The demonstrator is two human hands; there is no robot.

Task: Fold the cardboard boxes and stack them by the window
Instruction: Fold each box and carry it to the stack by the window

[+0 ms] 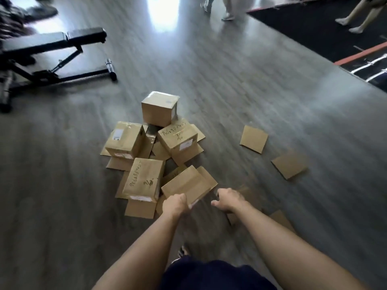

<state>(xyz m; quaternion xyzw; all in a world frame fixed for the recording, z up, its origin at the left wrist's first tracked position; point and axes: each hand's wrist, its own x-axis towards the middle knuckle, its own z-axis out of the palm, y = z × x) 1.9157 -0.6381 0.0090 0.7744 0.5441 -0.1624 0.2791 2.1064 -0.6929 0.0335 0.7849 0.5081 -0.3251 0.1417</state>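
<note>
Centre of frame: a pile of boxes [146, 155] lies on the grey floor [251, 91], four of them assembled and resting on flattened flaps. The left hand [174, 205] pinches the near edge of an open box [188, 183] at the pile's lower right; this box is tilted, its long axis running from lower left to upper right, its flaps pointing to the upper right. The right hand [229, 199] hovers just beside it with loosely curled fingers, holding nothing. Two flat sheets [253, 138] lie well apart to the right. Open floor surrounds the pile on all sides. A weight bench [52, 41] stands at upper left; a black mat [314, 26] edges the upper right.
</note>
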